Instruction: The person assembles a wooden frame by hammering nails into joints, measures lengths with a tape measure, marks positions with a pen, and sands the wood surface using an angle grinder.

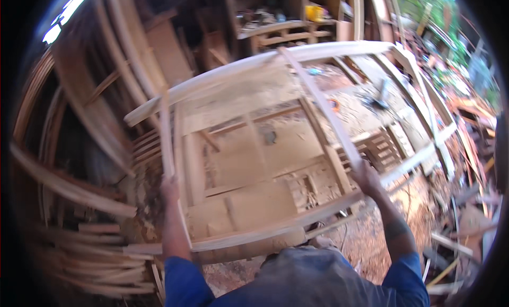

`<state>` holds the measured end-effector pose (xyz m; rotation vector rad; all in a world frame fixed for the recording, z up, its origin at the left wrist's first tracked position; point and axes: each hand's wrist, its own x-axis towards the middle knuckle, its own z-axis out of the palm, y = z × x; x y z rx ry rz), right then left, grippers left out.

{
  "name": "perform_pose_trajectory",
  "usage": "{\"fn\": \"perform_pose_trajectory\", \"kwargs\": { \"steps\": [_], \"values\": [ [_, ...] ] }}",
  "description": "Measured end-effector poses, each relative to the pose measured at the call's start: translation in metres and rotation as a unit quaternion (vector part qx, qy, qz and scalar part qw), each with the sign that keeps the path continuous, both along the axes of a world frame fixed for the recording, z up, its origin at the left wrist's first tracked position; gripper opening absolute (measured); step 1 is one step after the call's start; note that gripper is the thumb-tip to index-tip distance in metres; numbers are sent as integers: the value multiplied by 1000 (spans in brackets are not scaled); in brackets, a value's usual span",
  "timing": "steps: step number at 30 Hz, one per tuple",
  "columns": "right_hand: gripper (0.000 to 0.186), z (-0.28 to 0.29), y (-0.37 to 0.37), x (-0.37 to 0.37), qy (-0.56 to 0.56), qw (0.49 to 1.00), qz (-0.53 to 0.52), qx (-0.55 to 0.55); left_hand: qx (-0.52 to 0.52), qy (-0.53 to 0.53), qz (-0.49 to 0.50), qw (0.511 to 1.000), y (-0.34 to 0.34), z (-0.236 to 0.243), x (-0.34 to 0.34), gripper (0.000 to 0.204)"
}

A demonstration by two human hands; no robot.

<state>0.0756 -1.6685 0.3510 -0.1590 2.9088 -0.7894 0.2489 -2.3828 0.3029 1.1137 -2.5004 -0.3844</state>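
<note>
A large wooden frame (297, 220) of pale planks lies before me, spanning most of the view. My left hand (169, 190) is closed round a narrow wooden strip (166, 129) that crosses the frame at its left. Farther right, my right hand (366, 178) grips a second wooden strip (322, 101), which slants from the far rail down toward me. Both strips rest across the far rail (339, 50). Motion blur softens my fingers, and their undersides are hidden. Through the frame, flat boards (238, 156) and smaller wooden pieces show underneath.
Stacked timber (101, 264) lies at the lower left, and tall planks (132, 42) lean behind it. A shelf (275, 28) with clutter and a yellow container (314, 12) stands at the back. A dark tool (377, 101) sits among shavings. Scrap wood (469, 190) covers the right side.
</note>
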Motion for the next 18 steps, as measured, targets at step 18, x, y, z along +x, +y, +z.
{"fn": "perform_pose_trajectory", "kwargs": {
  "steps": [18],
  "values": [
    [41,-40,169,-200,-21,993,115,33,71,125,-131,981,375,59,-66,44]
  ]
}}
